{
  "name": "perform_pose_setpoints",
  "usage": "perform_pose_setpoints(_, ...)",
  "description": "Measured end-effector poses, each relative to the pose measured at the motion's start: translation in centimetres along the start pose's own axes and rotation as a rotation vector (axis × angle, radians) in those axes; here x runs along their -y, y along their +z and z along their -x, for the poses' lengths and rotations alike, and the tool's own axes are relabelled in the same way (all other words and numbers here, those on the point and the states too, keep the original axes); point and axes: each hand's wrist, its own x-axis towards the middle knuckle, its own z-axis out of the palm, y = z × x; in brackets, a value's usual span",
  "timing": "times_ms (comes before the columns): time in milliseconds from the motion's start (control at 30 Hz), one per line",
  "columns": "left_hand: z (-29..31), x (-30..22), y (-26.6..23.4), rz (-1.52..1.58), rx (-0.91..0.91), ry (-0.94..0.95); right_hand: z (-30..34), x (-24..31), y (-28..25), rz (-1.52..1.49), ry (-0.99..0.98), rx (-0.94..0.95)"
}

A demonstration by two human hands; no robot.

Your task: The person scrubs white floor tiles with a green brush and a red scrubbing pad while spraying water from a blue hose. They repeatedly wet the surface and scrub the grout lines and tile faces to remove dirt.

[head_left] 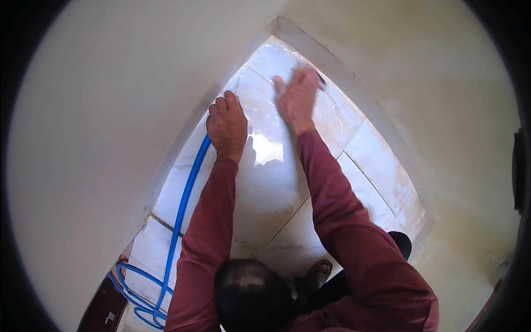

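My left hand (227, 124) is closed around the end of a blue hose (191, 182), low over wet white floor tiles (276, 193) close to the left wall. Water gleams on the tiles around and ahead of both hands. My right hand (298, 98) is further out, near the base of the right wall, and is smeared by motion. Its thumb stands apart from the fingers. A small dark thing (321, 82) shows at its fingertips, too blurred to name.
Two pale walls meet in a corner (275, 25) beyond my hands, with a grey skirting (354, 83) along the floor. Loops of the hose (135, 299) lie at the lower left beside a dark brown panel (105, 304). My dark-clad knee (249, 293) is below.
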Motion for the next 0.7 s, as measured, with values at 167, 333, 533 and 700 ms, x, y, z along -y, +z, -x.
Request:
perform_pose_setpoints(167, -0.1, -0.2, -0.1, 0.034, -0.037, 0.065, -4.0, 0.2, 0.9, -0.015, -0.349, 0.036)
perform_pose_setpoints(333, 0.4, 0.4, 0.4, -0.029, -0.006, 0.036, 5.7, -4.5, -5.5, 0.082, -0.325, 0.091)
perform_pose_setpoints(533, -0.1, -0.8, 0.5, 0.028, -0.074, 0.071, -1.2, -3.3, -3.9, -0.045, -0.348, 0.117)
perform_pose_setpoints(700, -0.1, 0.5, 0.1, -0.026, 0.002, 0.028, 6.1, -5.7, -7.4, -0.035, -0.428, 0.216)
